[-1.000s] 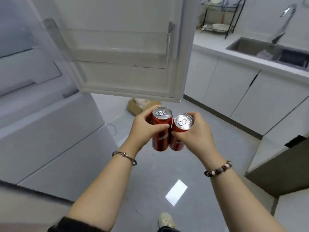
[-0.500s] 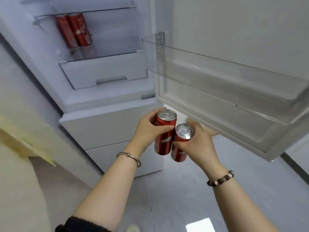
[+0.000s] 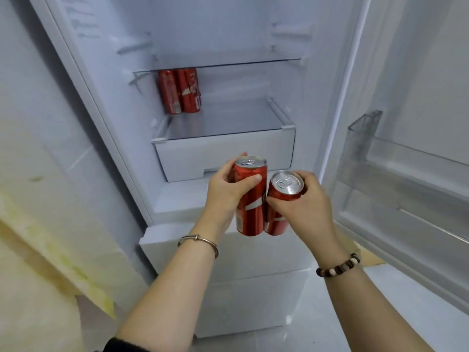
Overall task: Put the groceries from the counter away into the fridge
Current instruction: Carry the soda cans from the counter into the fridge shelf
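I stand in front of the open fridge. My left hand grips a tall red soda can, held upright. Beside it, my right hand grips a second red soda can near its silver top, tilted slightly toward me. The cans touch side by side, just below the white crisper drawer. Two more red cans stand at the back left of the glass shelf above that drawer.
The fridge door hangs open on the right, with a clear door bin. White freezer drawers sit below my hands. A yellow-stained wall is on the left. An upper glass shelf spans the fridge.
My view has swung left from the door to the fridge interior. Both hands, each with its can, have risen toward the crisper drawer.
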Available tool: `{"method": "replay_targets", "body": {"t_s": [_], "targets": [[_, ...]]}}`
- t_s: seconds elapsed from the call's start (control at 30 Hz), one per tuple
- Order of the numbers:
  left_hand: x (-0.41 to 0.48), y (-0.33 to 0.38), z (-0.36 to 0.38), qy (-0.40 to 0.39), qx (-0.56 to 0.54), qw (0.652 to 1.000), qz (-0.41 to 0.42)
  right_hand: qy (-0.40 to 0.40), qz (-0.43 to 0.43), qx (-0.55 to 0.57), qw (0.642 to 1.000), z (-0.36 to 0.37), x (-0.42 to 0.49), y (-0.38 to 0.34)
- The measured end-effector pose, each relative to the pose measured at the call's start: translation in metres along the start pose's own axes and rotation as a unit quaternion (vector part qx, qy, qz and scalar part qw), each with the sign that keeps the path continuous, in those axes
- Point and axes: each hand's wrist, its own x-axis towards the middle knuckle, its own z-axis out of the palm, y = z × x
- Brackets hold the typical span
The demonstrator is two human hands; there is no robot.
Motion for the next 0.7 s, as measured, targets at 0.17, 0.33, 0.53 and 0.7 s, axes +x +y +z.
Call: {"method": "replay_targets", "body": {"t_s": [0.17,0.33,0.53,0.7], "targets": [[0.069,0.039,-0.046,0.000,-0.002,0.999,0.054,0.006,-0.052,0.039,0.998,0.057,0.057,-0.042],[0.122,0.062,-0.072,0.042,0.008,0.993,0.114,0.004,-0.095,0.076,0.993,0.099,0.100,-0.073],[0.166,0.067,-0.092,0.105,0.023,0.980,0.166,-0.018,-0.142,0.094,0.985,0.134,0.144,-0.094],[0.196,0.069,-0.109,0.152,0.046,0.972,0.174,-0.020,-0.152,0.122,0.981,0.154,0.180,-0.099]]}}
